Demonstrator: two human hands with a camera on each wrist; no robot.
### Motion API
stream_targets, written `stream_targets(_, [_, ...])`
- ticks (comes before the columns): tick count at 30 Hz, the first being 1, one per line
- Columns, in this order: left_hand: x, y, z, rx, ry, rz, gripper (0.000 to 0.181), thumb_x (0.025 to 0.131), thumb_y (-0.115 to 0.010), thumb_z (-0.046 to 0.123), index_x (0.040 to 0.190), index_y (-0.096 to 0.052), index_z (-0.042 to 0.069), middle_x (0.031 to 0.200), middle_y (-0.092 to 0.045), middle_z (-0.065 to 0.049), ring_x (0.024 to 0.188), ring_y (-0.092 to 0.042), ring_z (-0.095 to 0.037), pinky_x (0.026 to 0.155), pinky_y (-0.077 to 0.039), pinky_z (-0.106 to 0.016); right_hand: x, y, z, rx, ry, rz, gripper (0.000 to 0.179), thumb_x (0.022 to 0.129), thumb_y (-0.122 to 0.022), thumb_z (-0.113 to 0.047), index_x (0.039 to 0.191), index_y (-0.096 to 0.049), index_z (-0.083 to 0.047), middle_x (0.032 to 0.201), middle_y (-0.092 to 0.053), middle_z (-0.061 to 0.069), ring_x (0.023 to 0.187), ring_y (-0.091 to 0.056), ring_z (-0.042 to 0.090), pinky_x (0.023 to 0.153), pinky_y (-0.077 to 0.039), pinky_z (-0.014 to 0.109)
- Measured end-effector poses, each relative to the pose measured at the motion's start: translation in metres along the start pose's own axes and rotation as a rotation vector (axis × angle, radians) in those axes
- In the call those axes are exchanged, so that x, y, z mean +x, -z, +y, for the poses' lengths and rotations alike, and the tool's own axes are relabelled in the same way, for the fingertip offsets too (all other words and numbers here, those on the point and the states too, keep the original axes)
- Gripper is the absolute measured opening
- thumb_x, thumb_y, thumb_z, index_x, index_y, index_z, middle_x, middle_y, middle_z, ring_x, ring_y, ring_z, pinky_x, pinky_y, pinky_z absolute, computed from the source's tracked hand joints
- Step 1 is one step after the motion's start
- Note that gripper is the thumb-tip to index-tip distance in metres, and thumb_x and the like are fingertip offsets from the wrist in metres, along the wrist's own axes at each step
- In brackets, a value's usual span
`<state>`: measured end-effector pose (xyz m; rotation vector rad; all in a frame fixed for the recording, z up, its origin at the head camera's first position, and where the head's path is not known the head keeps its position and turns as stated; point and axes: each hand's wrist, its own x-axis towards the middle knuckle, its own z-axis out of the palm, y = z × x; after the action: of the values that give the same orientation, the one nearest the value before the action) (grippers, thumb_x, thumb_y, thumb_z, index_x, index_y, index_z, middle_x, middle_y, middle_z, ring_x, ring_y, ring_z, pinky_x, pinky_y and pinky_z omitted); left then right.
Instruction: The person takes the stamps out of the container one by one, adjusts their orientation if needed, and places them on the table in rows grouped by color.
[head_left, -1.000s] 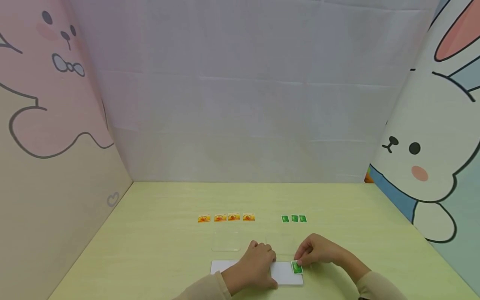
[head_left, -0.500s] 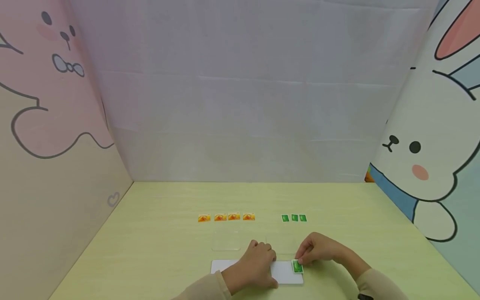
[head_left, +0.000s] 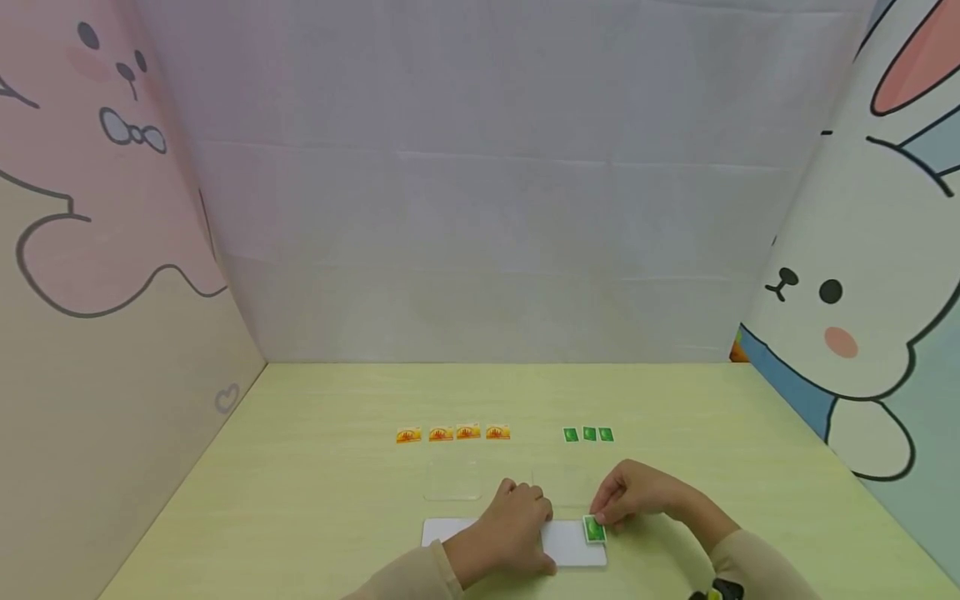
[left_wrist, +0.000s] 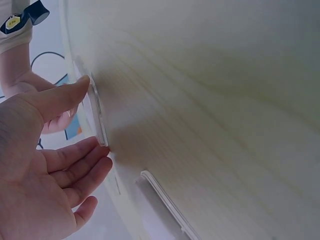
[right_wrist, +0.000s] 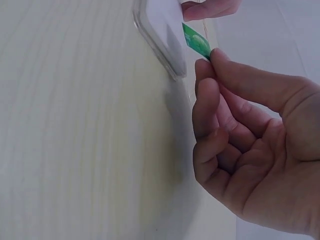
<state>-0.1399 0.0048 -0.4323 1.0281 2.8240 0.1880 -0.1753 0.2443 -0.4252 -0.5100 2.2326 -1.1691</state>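
Observation:
My right hand (head_left: 637,490) pinches a small green card (head_left: 595,530) between thumb and index finger at the card's upper right corner. In the head view the card overlaps the right end of a flat white case (head_left: 568,546) with clear edges; the right wrist view shows the card (right_wrist: 196,41) tilted there. My left hand (head_left: 510,531) holds that case, thumb on its near edge and fingertips on its far edge. Another white case (head_left: 444,530) lies to the left, partly behind my left hand and sleeve. The left wrist view shows a gap between both cases.
Farther back, several yellow-orange cards (head_left: 441,434) lie in a row, with three green cards (head_left: 589,434) to their right. Between the rows and the cases lie two transparent plates, the left plate (head_left: 452,482) and the fainter right plate (head_left: 564,486). Printed walls flank the table.
My right hand and the green card have shifted very slightly away from me over the case. More of the dark band on the right sleeve shows. My left hand stays in place.

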Motion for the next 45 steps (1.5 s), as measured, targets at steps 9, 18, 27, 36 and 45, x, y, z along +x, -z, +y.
stream_targets(9, [0.0, -0.001, 0.0, 0.008, -0.002, 0.0, 0.047, 0.069, -0.079, 0.052, 0.099, -0.066, 0.018, 0.088, -0.057, 0.009, 0.084, -0.048, -0.006, 0.086, -0.034, -0.028, 0.003, 0.0, -0.003, 0.017, -0.022, -0.015, 0.018, 0.082, -0.073, -0.01, 0.091, -0.072, 0.006, 0.078, -0.074, 0.01, 0.061, -0.058, 0.003, 0.059, -0.049, 0.02])
stream_targets(18, [0.001, -0.001, 0.0, -0.007, 0.006, -0.007, 0.046, 0.07, -0.079, 0.051, 0.1, -0.066, 0.018, 0.088, -0.057, 0.009, 0.084, -0.048, -0.006, 0.088, -0.034, -0.029, 0.005, 0.002, -0.007, 0.015, -0.039, -0.008, 0.019, 0.081, -0.074, -0.01, 0.091, -0.073, 0.005, 0.08, -0.075, 0.012, 0.063, -0.063, 0.005, 0.064, -0.054, 0.024])
stream_targets(27, [0.002, -0.002, -0.001, -0.005, 0.006, -0.01, 0.045, 0.07, -0.079, 0.052, 0.099, -0.066, 0.019, 0.088, -0.057, 0.009, 0.083, -0.048, -0.006, 0.087, -0.034, -0.028, 0.007, 0.005, -0.008, 0.018, -0.053, -0.005, 0.018, 0.08, -0.075, -0.012, 0.09, -0.073, 0.004, 0.078, -0.075, 0.011, 0.064, -0.065, 0.007, 0.064, -0.055, 0.026])
stream_targets(36, [0.003, -0.003, -0.001, -0.004, 0.003, -0.011, 0.045, 0.07, -0.078, 0.052, 0.098, -0.066, 0.019, 0.086, -0.056, 0.01, 0.08, -0.046, -0.006, 0.085, -0.033, -0.028, 0.01, 0.009, -0.007, 0.025, -0.048, -0.025, 0.019, 0.079, -0.076, -0.013, 0.09, -0.073, 0.002, 0.078, -0.075, 0.008, 0.065, -0.066, 0.006, 0.064, -0.056, 0.027])
stream_targets(45, [0.002, -0.004, -0.002, 0.01, -0.005, 0.006, 0.045, 0.07, -0.078, 0.052, 0.098, -0.066, 0.02, 0.086, -0.056, 0.01, 0.081, -0.047, -0.006, 0.084, -0.033, -0.027, 0.012, 0.012, -0.008, 0.024, -0.05, -0.016, 0.02, 0.08, -0.075, -0.013, 0.09, -0.073, 0.004, 0.078, -0.075, 0.008, 0.064, -0.065, 0.006, 0.064, -0.056, 0.027])
